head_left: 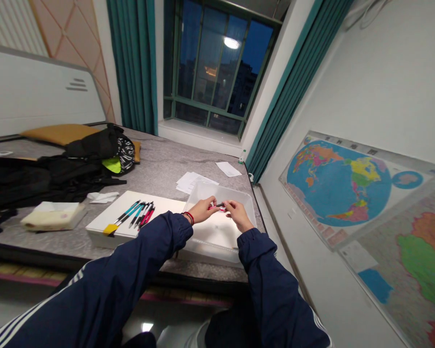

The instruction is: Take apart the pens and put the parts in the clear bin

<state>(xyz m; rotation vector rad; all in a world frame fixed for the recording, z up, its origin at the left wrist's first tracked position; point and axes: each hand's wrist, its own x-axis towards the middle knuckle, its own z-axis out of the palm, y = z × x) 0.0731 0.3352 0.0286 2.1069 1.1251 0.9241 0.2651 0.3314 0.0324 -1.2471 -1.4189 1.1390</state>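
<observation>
Over a translucent plastic bin [206, 251], my left hand [200, 211] and my right hand [239, 216] meet at a small red and black pen [220, 205]. Fingers of both hands are closed around its two ends, so much of it is hidden. To the left of the bin is a flat white box [108, 209]. On its top several pens [139, 214] lie side by side, in blue, black and red. A yellow piece [110, 229] sits at the box's front edge.
White papers [194, 181] lie behind the bin, with another sheet [228, 169] farther right. A tissue pack [54, 215], a crumpled tissue [103, 197] and a black bag [50, 176] are at left. A bottle [242, 157] stands near the wall with the maps [340, 183].
</observation>
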